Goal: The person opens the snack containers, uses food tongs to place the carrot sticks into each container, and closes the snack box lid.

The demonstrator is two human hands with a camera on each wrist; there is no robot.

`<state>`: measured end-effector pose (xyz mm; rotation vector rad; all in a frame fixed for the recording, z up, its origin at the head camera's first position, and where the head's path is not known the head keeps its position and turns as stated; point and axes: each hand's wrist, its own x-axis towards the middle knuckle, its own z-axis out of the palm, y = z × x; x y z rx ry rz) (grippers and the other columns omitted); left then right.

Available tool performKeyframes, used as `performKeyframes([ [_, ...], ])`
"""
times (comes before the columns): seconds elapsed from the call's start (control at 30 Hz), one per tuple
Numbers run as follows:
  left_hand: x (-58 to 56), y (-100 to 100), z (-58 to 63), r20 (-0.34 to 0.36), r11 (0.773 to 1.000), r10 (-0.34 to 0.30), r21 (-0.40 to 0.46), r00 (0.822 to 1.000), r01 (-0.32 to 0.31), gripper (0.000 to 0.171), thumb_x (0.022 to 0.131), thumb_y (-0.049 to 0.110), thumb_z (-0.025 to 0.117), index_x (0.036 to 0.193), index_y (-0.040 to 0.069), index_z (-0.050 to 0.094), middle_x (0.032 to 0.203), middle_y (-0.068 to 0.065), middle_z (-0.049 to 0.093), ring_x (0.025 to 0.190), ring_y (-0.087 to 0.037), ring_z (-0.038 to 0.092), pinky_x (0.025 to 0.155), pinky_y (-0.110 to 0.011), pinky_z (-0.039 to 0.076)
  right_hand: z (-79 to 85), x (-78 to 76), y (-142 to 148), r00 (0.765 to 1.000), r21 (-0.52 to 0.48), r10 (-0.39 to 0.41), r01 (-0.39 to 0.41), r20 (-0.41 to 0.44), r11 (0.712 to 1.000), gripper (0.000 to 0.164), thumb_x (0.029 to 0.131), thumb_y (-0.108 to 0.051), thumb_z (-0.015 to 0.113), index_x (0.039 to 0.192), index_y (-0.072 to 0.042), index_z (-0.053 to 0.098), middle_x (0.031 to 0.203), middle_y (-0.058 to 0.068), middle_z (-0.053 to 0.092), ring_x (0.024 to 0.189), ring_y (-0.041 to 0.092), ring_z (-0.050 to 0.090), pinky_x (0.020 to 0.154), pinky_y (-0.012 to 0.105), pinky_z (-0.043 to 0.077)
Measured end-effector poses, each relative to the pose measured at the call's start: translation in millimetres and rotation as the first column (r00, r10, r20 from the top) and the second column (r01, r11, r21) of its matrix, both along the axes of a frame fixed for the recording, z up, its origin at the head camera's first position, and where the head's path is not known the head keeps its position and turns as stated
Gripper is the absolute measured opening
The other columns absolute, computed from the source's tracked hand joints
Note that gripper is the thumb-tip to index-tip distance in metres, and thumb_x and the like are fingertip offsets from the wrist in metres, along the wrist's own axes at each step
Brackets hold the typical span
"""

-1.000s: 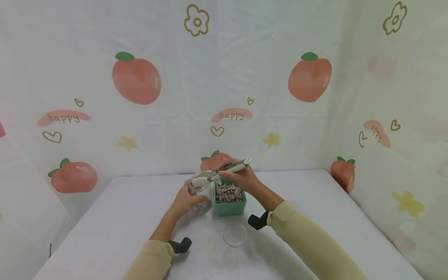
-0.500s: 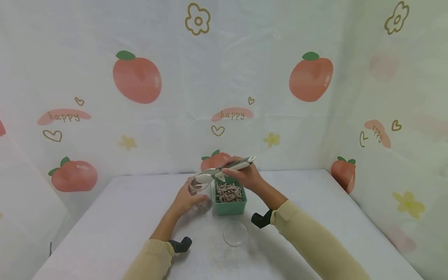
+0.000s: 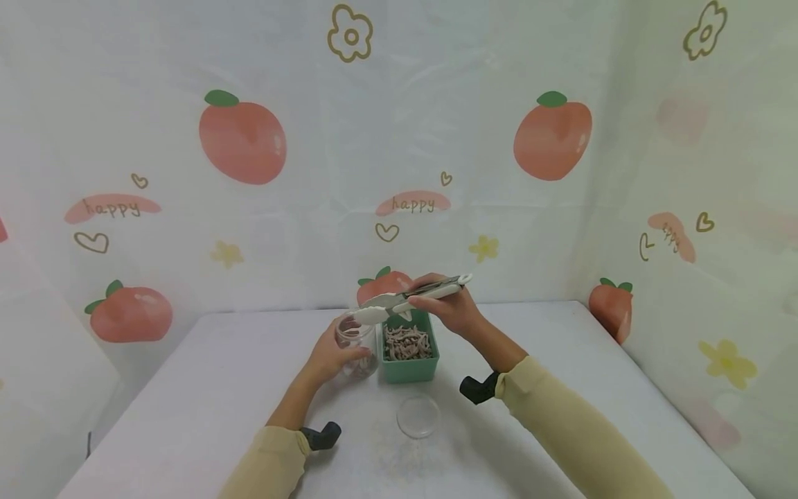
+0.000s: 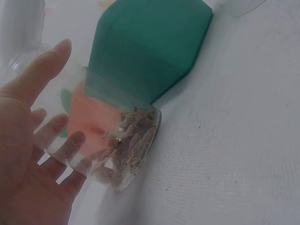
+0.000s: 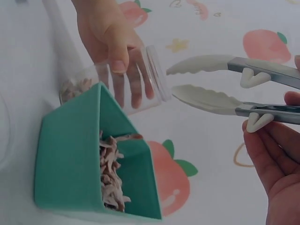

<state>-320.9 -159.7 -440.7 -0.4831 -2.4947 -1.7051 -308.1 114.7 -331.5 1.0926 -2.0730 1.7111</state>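
Note:
My left hand (image 3: 330, 355) grips a clear jar (image 3: 364, 364) that stands upright and lidless on the table, fingers wrapped round its side. Greyish-brown dried pieces (image 4: 133, 140) lie at the bottom of it in the left wrist view. My right hand (image 3: 454, 310) holds white and grey kitchen tongs (image 3: 430, 294). In the right wrist view the tongs' scalloped tips (image 5: 206, 96) are spread, nothing between them, close by the jar's mouth. Beside the jar stands a green box (image 3: 408, 373), with brownish dried strips (image 5: 112, 176) inside it.
A round clear lid (image 3: 418, 417) lies flat in front of the green box. Small crumbs dot the white table (image 3: 249, 388) nearer the front. Behind the table hangs a white curtain (image 3: 299, 242) printed with fruit. Black wrist mounts (image 3: 479, 389) stick out from both sleeves.
My right hand and the tongs have drawn right and slightly up, taking the tips from over the jar's mouth toward the green box. The left hand and jar have stayed put.

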Motion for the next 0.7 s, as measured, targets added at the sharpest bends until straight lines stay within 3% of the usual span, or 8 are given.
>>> performKeyframes([
  [0.33, -1.0, 0, -0.8, 0.012, 1.0, -0.013, 0.021, 1.0, 0.013, 0.081, 0.076, 0.018, 0.085, 0.142, 0.008, 0.04, 0.135, -0.012, 0.054, 0.126, -0.035, 0.047, 0.105, -0.05, 0.037, -0.4, 2.8, 20, 0.995, 0.017, -0.091, 0.09, 0.03, 0.996, 0.018, 0.087, 0.003, 0.068, 0.103, 0.011, 0.065, 0.096, 0.023, 0.066, 0.08, 0.017, 0.06, 0.07, 0.027, 0.05],
  [0.7, -0.6, 1, -0.2, 0.015, 1.0, 0.012, 0.0, 1.0, -0.012, 0.08, 0.075, 0.016, 0.085, 0.142, 0.009, 0.04, 0.134, -0.01, 0.054, 0.125, -0.032, 0.049, 0.105, -0.048, 0.037, -15.2, 4.4, 43, 0.988, 0.035, -0.136, 0.134, 0.069, 0.99, 0.02, 0.088, -0.002, 0.07, 0.104, 0.009, 0.064, 0.098, 0.024, 0.066, 0.082, 0.018, 0.061, 0.071, 0.025, 0.05],
])
